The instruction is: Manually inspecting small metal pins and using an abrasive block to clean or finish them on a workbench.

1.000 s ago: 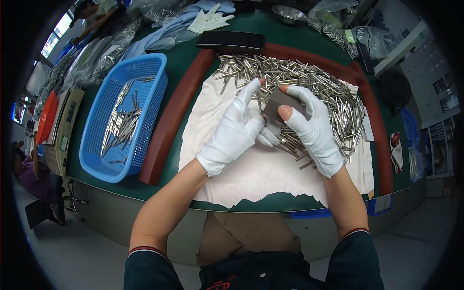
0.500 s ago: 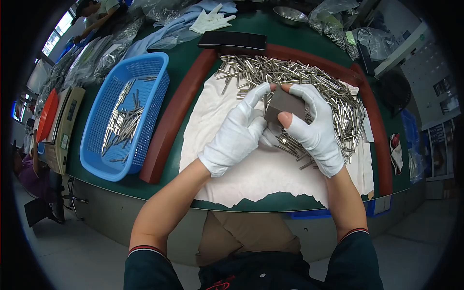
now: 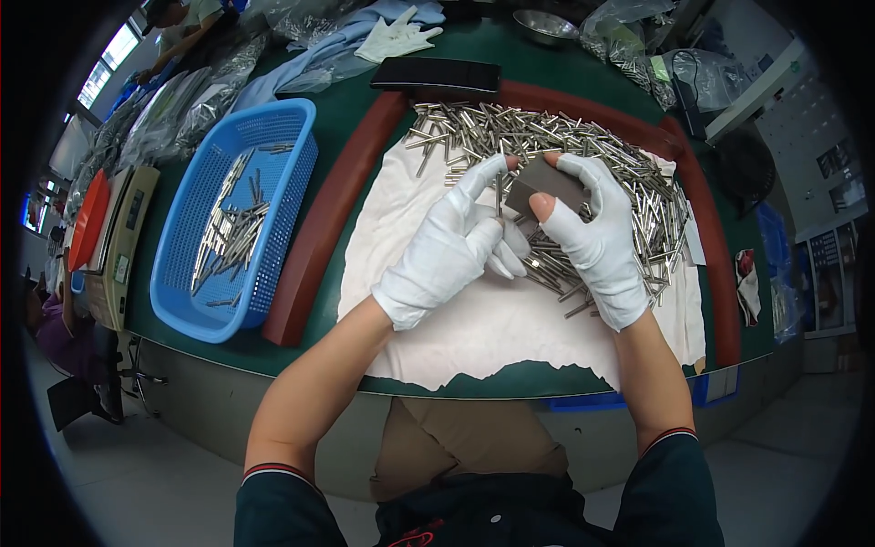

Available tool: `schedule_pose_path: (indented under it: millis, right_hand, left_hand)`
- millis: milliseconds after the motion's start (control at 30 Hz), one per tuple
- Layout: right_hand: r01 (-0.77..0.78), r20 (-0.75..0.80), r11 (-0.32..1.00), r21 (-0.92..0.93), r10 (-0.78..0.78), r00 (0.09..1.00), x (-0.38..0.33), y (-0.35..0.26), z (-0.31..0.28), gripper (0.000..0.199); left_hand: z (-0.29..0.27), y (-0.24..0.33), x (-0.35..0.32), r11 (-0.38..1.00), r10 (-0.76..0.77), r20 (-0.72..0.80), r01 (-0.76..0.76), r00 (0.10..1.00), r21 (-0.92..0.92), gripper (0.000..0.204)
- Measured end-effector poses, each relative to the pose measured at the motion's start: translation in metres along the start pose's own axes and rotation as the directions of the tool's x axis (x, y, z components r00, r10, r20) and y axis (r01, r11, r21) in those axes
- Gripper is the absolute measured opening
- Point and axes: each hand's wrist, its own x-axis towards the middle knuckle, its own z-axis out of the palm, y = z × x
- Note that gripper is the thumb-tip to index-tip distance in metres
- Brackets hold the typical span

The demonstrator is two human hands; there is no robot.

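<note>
Both hands wear white gloves with some bare fingertips. My left hand pinches a thin metal pin upright between thumb and forefinger. Close beside it, my right hand grips a dark grey-brown block by its edges, thumb on the near side and fingers at the far side. The block is tilted, its near left corner by the pin. Beneath and behind both hands spreads a heap of shiny metal pins on a white cloth.
A blue basket with more pins stands on the left, beyond a dark red wooden rail. A black phone rests at the far rail. Further back are a white glove and a metal bowl; a scale stands far left.
The block has shifted right and turned slightly in my right hand, away from the left fingers. The pin in my left hand now shows more plainly.
</note>
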Motion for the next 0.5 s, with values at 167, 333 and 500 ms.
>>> schedule_pose_path:
  millis: [167,333,500]
  right_hand:
    - [0.029,0.048,0.999,0.018,-0.030,0.998,-0.004,-0.006,0.007,0.056]
    - [0.044,0.066,0.999,-0.020,-0.043,0.997,-0.003,-0.002,0.005,0.057]
    - [0.056,0.004,0.996,-0.068,-0.056,0.998,-0.004,-0.003,0.008,0.055]
  left_hand:
    - [-0.003,-0.008,0.004,0.978,0.166,-0.027,-0.162,0.986,0.130,0.057]
    - [-0.004,-0.013,0.007,0.919,0.309,-0.015,-0.294,0.951,0.261,0.058]
    - [-0.001,-0.016,0.005,0.877,0.388,-0.054,-0.350,0.920,0.329,0.057]
